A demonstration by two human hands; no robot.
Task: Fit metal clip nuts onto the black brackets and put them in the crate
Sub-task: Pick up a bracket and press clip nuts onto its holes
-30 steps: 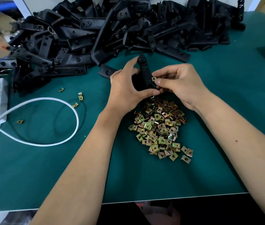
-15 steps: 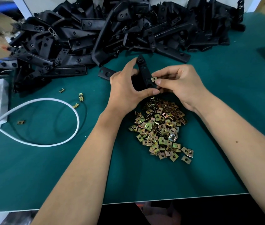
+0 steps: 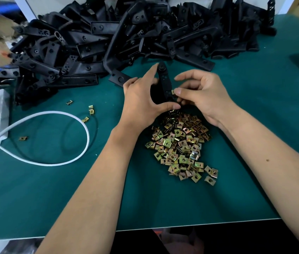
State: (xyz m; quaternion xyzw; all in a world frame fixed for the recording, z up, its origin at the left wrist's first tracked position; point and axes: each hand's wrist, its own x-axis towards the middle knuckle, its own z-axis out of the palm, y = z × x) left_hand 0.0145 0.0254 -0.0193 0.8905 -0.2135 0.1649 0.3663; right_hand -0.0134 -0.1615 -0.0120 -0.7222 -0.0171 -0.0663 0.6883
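Far left of frame: white cable (image 3: 57,162) looped on the green bench (image 3: 35,198), with four stray clip nuts (image 3: 91,111) lying loose nearby. Upper left to upper right: heap of black brackets (image 3: 126,37), unfitted stock. Centre: left hand (image 3: 141,105), grip closed round one black bracket (image 3: 163,79), held roughly upright above the bench. Just right of it: right hand (image 3: 201,94), thumb and forefinger pinching a single clip nut (image 3: 173,91) against the bracket's right edge. Below both hands: pile of clip nuts (image 3: 179,145), loose on the bench. Step in hand, as judged: seating a nut on the bracket. The next move likely calls for a firm sideways push until the clip straddles the edge over its hole. Hard to make out: whether the nut is already partly on; the bracket's lower end, covered by the left hand. Crate: not in view.
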